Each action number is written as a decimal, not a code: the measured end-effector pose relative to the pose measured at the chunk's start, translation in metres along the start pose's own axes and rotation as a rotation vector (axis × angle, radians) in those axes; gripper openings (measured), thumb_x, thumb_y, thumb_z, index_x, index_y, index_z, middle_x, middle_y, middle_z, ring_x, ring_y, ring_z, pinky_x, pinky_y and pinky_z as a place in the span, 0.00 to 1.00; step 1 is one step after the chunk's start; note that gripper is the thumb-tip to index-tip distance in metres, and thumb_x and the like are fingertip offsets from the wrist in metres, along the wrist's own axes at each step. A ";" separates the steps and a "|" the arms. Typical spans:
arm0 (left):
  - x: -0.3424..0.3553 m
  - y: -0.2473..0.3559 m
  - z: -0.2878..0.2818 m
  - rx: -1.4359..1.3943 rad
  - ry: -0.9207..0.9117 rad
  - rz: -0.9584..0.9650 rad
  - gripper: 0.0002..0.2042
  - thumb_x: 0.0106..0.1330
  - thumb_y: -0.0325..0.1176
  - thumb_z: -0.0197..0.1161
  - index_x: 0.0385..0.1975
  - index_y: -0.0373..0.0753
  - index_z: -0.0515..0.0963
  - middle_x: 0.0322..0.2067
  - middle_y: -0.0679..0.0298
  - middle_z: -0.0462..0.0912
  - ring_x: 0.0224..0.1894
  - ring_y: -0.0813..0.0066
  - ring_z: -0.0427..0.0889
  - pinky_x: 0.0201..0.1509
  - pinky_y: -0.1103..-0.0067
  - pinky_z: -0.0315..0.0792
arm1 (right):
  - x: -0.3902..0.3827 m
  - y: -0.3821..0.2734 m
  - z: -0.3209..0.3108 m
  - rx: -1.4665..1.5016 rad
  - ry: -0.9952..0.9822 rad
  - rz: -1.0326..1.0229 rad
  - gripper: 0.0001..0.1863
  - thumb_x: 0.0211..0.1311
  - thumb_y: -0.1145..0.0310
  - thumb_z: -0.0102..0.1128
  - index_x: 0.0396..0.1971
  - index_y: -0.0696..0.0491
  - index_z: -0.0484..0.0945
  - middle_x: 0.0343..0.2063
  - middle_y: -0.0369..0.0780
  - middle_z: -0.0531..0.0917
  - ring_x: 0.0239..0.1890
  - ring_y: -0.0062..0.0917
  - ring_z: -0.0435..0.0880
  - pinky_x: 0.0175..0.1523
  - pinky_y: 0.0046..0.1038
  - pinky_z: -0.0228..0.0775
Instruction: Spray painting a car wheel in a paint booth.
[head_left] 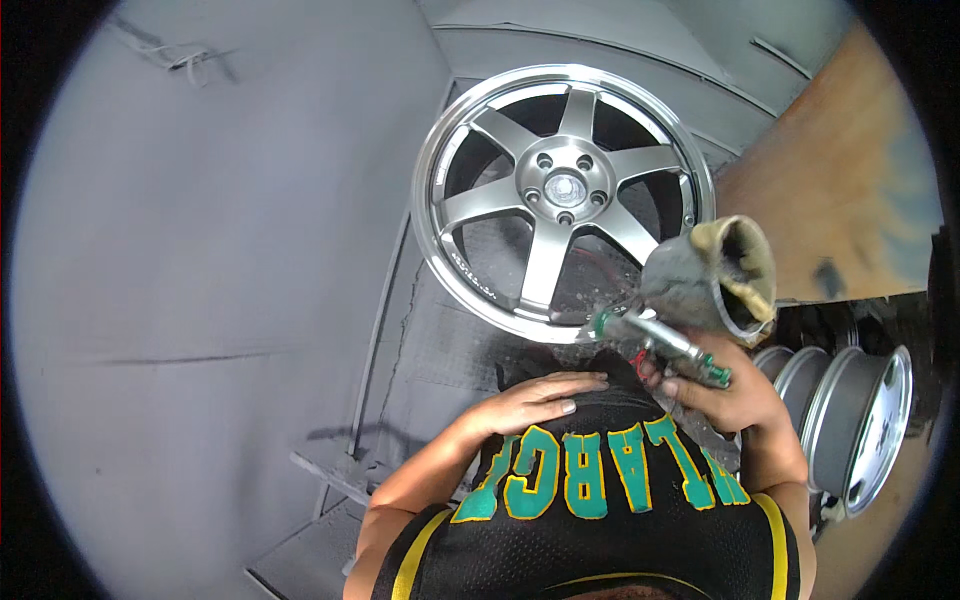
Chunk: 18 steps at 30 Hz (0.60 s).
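My right hand (pixel 738 388) is wrapped round a spray gun (pixel 662 336) with green fittings and a metallic body. A grey paint cup (pixel 685 285) sits on top of the gun, its wide mouth crusted with tan, dried residue. The gun's nozzle end is beside the lower edge of a silver six-spoke wheel rim (pixel 549 262), which stands face toward me with its centre cap and bolt holes showing. Against the front of my black jersey (pixel 600 540) lies my left hand (pixel 540 400), fingers stretched out and holding nothing.
Several more wheel rims (pixel 850 430) stand in a row at the right. A brown, paint-stained board (pixel 830 190) leans behind them. Grey, dusty walls (pixel 200 250) rise at the left and back. A ledge (pixel 330 475) juts out at the lower left.
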<state>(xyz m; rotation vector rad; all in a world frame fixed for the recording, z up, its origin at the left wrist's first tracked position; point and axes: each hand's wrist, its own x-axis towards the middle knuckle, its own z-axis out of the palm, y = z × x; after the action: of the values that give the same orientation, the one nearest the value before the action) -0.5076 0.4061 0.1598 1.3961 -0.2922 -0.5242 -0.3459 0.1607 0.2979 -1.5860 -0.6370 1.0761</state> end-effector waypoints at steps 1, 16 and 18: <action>-0.001 0.006 -0.006 0.089 -0.047 0.047 0.24 0.75 0.42 0.47 0.66 0.36 0.65 0.68 0.51 0.63 0.71 0.54 0.60 0.74 0.64 0.50 | 0.003 -0.005 0.001 0.017 0.066 -0.010 0.14 0.63 0.75 0.62 0.48 0.61 0.77 0.41 0.41 0.84 0.43 0.23 0.83 0.51 0.27 0.74; 0.115 0.083 0.009 -0.039 -0.150 0.158 0.11 0.67 0.33 0.61 0.39 0.30 0.72 0.33 0.55 0.79 0.39 0.67 0.81 0.48 0.71 0.73 | 0.028 -0.046 0.031 0.253 0.634 -0.003 0.20 0.60 0.80 0.62 0.53 0.63 0.75 0.42 0.44 0.85 0.42 0.27 0.85 0.44 0.26 0.79; 0.118 0.073 0.017 -0.236 -0.088 0.149 0.11 0.66 0.35 0.62 0.36 0.31 0.76 0.32 0.56 0.82 0.39 0.66 0.81 0.52 0.69 0.71 | 0.028 -0.046 0.031 0.277 0.648 0.013 0.19 0.60 0.80 0.62 0.52 0.63 0.75 0.42 0.45 0.85 0.42 0.28 0.85 0.47 0.28 0.79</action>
<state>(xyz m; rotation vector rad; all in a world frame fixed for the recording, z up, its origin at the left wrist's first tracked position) -0.4027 0.3374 0.2216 1.1147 -0.3894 -0.4816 -0.3552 0.2117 0.3321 -1.5689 -0.0373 0.5679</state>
